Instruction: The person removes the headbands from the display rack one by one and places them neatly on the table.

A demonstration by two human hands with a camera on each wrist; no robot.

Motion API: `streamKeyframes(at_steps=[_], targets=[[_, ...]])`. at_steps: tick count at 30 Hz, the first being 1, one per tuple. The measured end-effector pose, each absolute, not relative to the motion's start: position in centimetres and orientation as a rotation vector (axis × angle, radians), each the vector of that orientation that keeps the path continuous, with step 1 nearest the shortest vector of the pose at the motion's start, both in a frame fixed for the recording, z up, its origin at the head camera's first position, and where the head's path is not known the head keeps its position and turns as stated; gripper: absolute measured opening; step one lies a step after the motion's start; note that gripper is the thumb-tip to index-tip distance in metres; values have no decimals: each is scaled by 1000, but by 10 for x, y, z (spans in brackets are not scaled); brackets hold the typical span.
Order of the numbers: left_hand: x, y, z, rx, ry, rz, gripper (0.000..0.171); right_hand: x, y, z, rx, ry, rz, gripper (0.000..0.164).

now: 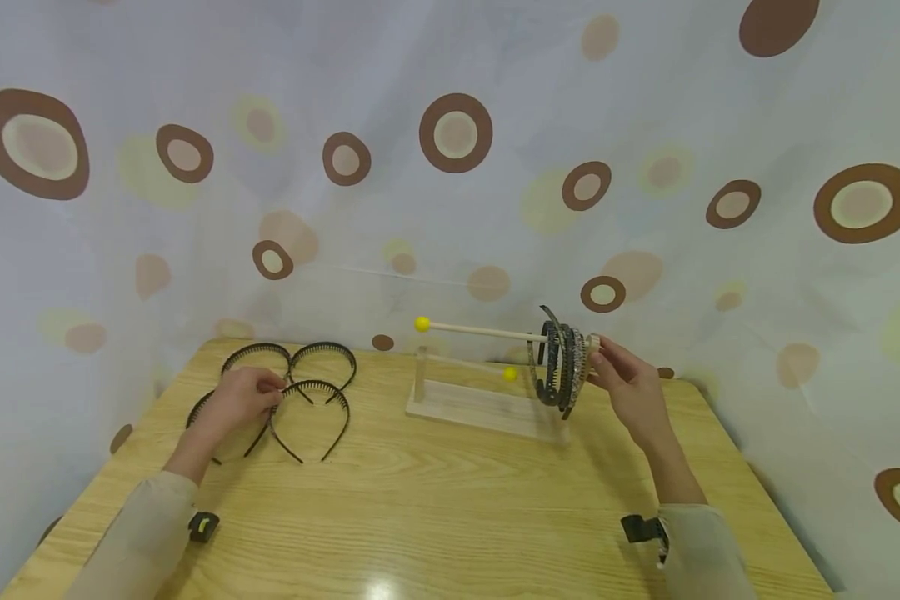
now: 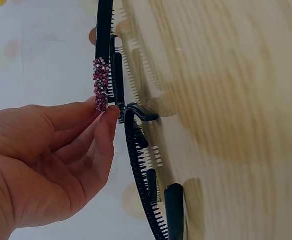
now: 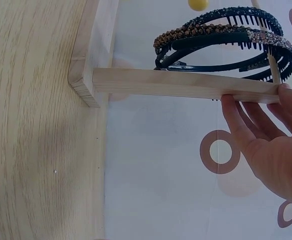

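My left hand is over the left part of the table, pinching a black toothed headband at a section covered in pinkish-red beads. Close beside those fingertips lies another dark headband, its teeth showing. On the right, the fingers and thumb of my right hand grip the end of an upright post of a wooden stand. Several beaded and glittery headbands hang on the stand's upper rod, bunched up near that post.
Behind the left hand lie a back-left headband and a back-right headband. Yellow balls tip the stand's upper rod and lower rod. A dotted curtain rises behind the wooden table.
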State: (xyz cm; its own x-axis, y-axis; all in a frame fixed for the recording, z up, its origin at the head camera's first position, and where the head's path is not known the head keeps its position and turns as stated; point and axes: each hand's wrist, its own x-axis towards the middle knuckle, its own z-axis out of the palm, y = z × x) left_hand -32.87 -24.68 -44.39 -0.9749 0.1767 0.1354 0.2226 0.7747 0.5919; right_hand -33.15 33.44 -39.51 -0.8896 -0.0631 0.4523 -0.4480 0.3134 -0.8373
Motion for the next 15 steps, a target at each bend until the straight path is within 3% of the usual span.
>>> streamKeyframes(at_steps=[15], targets=[[-324,-232,-427,-412,-2865,-847,29,-330,333,-392,464,-2262,1598,48]])
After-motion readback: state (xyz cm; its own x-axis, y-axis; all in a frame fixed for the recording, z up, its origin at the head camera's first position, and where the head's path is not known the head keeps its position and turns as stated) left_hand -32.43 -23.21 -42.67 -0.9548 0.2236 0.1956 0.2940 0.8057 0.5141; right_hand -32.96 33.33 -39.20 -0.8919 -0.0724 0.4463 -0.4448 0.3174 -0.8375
